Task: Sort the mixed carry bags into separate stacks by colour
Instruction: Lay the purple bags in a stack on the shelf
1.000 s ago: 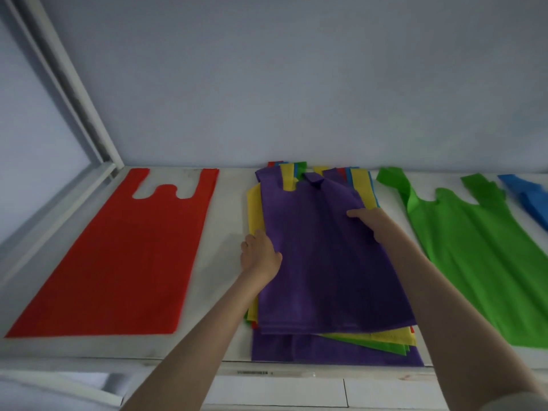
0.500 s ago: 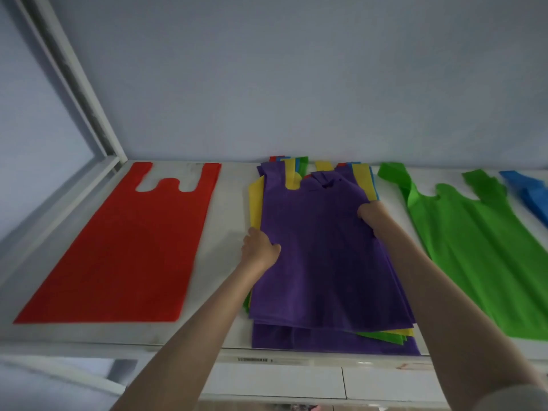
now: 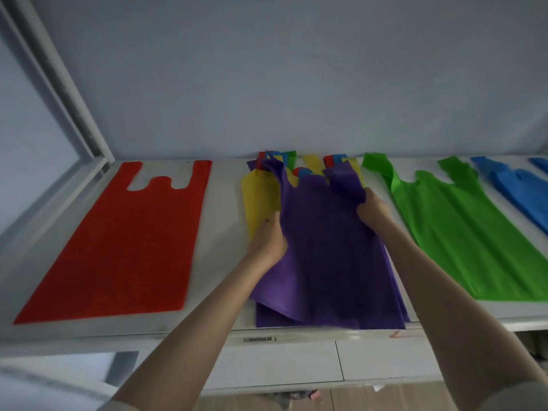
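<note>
Both hands grip the purple bag [image 3: 326, 247] atop the mixed pile [image 3: 261, 197]: left hand [image 3: 268, 238] at its left edge, right hand [image 3: 372, 207] clamped beneath the right handle.

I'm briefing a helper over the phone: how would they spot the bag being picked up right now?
On the white shelf, find the mixed pile between the red bag and the green bag. It's the purple bag on top, gripped by the left hand and right hand.

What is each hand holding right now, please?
Left hand: holding the left edge of the purple bag.
Right hand: holding the same bag's right edge.
</note>
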A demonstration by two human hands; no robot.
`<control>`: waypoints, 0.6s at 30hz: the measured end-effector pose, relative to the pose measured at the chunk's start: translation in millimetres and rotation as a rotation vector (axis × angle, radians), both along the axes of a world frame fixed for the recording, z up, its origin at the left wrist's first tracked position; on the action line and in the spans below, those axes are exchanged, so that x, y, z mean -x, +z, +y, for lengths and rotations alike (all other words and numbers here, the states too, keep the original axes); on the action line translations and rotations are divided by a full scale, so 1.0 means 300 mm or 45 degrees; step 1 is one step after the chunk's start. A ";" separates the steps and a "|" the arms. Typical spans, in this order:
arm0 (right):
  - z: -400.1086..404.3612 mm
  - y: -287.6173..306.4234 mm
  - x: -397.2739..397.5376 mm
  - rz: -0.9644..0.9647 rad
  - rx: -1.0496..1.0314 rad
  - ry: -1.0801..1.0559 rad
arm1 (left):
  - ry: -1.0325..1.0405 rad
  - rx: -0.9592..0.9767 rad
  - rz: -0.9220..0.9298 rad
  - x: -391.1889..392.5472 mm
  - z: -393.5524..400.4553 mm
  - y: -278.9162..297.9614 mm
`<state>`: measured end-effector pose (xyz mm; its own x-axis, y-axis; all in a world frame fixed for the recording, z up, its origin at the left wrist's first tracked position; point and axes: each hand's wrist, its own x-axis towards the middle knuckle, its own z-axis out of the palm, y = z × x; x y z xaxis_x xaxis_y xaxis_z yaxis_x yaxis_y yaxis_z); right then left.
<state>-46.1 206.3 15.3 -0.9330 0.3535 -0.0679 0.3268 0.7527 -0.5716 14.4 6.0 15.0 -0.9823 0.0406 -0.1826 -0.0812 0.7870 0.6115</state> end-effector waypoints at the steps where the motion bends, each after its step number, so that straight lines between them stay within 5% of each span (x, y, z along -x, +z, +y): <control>1: -0.001 -0.002 -0.016 0.005 -0.011 0.007 | -0.076 0.019 0.002 -0.010 0.003 -0.004; 11: -0.025 0.003 -0.127 -0.045 0.015 -0.018 | -0.222 0.087 0.017 -0.088 -0.014 -0.019; 18: -0.025 -0.003 -0.198 -0.124 0.038 -0.004 | -0.228 0.583 0.137 -0.165 0.000 -0.034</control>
<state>13.3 198.9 14.5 -0.9203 0.3527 -0.1690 0.3842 0.7345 -0.5593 63.8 6.1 4.7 -0.9815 0.1495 -0.1195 0.1241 0.9724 0.1975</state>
